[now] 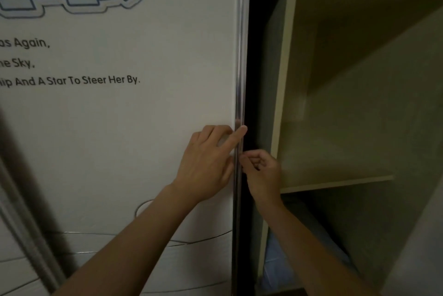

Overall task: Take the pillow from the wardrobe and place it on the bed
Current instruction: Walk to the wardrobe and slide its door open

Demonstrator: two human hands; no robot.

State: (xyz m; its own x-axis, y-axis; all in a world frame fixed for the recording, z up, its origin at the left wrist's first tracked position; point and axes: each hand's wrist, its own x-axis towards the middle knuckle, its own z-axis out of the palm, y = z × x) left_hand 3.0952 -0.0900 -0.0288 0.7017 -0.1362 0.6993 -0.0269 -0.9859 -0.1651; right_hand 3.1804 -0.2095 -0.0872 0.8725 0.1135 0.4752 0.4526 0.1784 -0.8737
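Note:
A white sliding wardrobe door (119, 127) with blue lettering fills the left of the head view; its chrome edge (239, 67) runs top to bottom. My left hand (208, 161) lies flat on the door face, index finger across the chrome edge. My right hand (262, 173) curls its fingers around that edge from the open side. The wardrobe (335, 79) stands partly open on the right. A pale blue soft thing, probably the pillow (282, 264), lies low under a shelf, partly hidden by my right forearm.
A cream shelf (335, 183) crosses the open compartment at hand height, with a vertical divider (285, 67) left of it. A dark gap (254, 67) lies between door edge and divider. A grey strip (26, 211) slants down the far left.

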